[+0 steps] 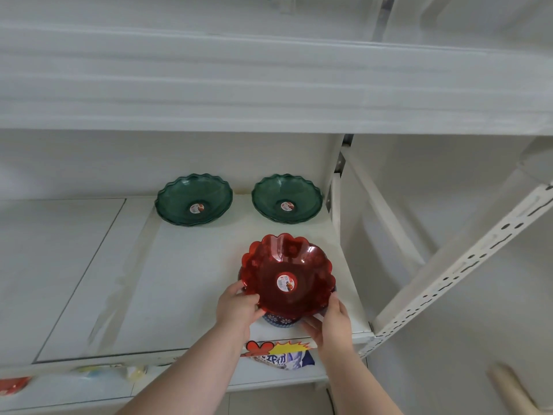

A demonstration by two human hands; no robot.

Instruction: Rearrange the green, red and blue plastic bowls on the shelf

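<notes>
A red scalloped plastic bowl (287, 272) with a round sticker inside sits tilted at the front right of the white shelf (185, 280). My left hand (238, 307) grips its near-left rim and my right hand (332, 320) grips its near-right rim. Under it a blue bowl (281, 320) with white flower print shows only at its near side. Two green scalloped bowls stand at the back of the shelf, one at centre (194, 199) and one to its right (287, 198); each looks like a small stack.
The shelf above (269, 85) overhangs the bowls. A perforated white upright (460, 271) slants along the shelf's right end. A colourful price tag (281, 353) hangs on the front edge. Bare shelf board lies left of the bowls.
</notes>
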